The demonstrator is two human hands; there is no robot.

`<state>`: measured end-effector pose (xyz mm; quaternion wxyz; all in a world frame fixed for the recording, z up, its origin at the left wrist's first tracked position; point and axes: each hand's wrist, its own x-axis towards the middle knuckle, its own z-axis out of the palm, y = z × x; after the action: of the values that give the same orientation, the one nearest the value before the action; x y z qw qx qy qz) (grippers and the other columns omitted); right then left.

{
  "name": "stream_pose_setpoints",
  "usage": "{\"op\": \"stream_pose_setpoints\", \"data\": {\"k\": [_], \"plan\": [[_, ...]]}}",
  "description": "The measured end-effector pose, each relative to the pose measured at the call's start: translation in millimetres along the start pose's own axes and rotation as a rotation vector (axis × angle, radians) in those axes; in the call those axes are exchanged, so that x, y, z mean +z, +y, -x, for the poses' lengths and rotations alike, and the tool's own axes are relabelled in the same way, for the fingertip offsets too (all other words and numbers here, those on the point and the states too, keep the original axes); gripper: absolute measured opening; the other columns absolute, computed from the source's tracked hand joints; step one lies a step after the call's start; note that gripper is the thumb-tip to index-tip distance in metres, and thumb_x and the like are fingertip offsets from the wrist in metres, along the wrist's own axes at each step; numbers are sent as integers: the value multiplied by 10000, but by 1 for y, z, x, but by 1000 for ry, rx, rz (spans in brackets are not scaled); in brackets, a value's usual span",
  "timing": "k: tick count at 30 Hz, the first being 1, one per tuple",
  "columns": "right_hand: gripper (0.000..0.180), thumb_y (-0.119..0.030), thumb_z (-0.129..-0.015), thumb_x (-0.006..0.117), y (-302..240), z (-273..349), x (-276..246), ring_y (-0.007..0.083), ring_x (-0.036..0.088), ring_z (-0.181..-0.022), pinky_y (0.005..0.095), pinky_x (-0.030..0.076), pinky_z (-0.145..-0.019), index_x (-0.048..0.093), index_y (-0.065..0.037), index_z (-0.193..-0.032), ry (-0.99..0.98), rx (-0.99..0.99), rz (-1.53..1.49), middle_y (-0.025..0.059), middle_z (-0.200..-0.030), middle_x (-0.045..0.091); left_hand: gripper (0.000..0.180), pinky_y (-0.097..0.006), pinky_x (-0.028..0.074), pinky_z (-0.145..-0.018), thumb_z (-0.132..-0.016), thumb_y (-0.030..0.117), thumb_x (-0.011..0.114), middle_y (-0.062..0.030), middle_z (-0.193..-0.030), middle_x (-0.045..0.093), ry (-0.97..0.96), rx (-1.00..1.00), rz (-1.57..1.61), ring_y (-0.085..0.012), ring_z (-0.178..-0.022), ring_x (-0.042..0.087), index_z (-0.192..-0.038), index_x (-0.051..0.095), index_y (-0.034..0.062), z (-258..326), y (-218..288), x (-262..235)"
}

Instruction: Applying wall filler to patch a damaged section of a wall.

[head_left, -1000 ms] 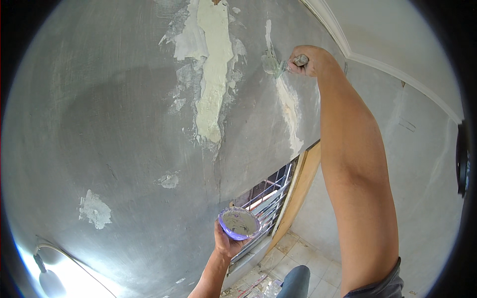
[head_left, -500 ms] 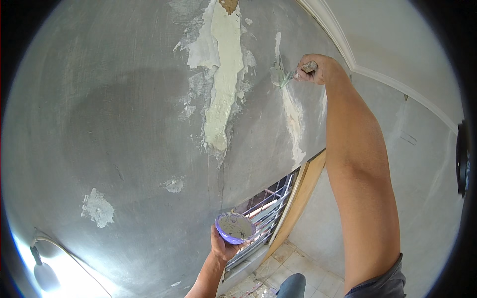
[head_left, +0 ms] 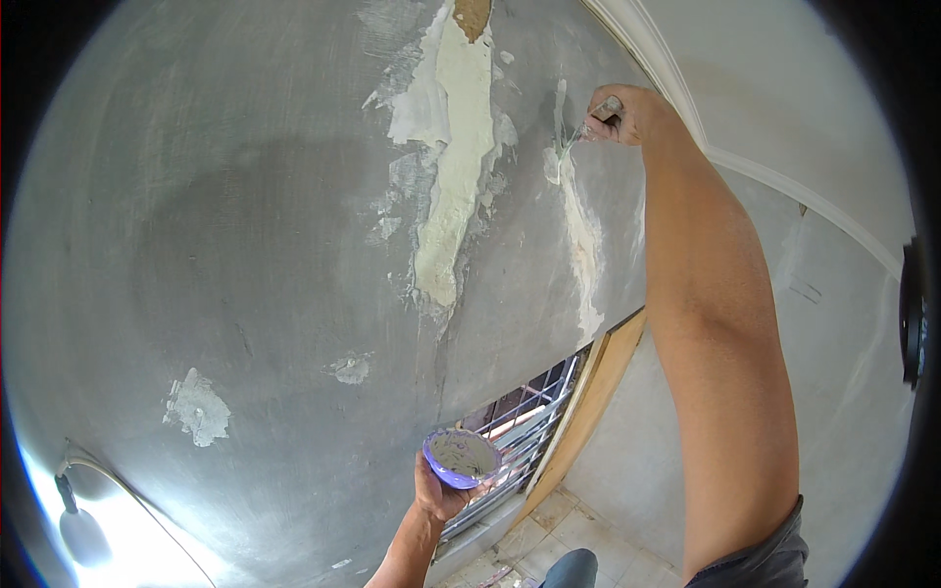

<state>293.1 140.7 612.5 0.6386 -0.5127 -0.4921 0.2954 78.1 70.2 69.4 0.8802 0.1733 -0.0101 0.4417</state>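
Purple and held from below, a bowl (head_left: 443, 474) with pale putty smeared inside rests in my left hand (head_left: 436, 495). My right hand (head_left: 629, 115) is raised high, its fingers wrapped round the handle of a putty knife (head_left: 609, 108). The knife's blade, seen nearly edge-on, meets the grey wall (head_left: 294, 245) at a narrow white putty strip (head_left: 580, 230). To the left of it, a broad, thick putty band (head_left: 454, 186) runs down the wall, with a brown bare spot (head_left: 472, 18) at its top.
Below the wall patches is a window opening with metal bars (head_left: 534, 416) and a wooden frame (head_left: 588, 402). A white cornice (head_left: 652, 49) edges the ceiling. At lower left a lamp (head_left: 84, 537) hangs on a cable. Tiled floor (head_left: 549, 519) shows below, beside my knee (head_left: 573, 568).
The putty knife has moved up along the narrow strip, leaving a pale smear beneath it. The view has shifted slightly, and the bowl stays in my left hand.
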Motion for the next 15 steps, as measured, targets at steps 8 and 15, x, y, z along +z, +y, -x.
{"op": "stream_pose_setpoints", "data": {"k": [8,15], "plan": [[128,-48,-869,579,-13,-21,67,225,651,-660,229,578,-458,577,72,-827,-7,186,274,182,-820,603,831,-567,527,-885,-807,689,479,-242,-1388,454,7,36,30,-402,-1242,491,-1387,429,95,6,1,-12],[148,-80,-926,529,-29,-41,52,152,605,-587,190,546,-482,568,3,-810,-113,-132,225,106,-714,576,816,-543,514,-918,-847,691,411,-195,-1424,435,-8,-3,109,-375,-1249,490,-1407,404,98,4,-9,-12]]}}
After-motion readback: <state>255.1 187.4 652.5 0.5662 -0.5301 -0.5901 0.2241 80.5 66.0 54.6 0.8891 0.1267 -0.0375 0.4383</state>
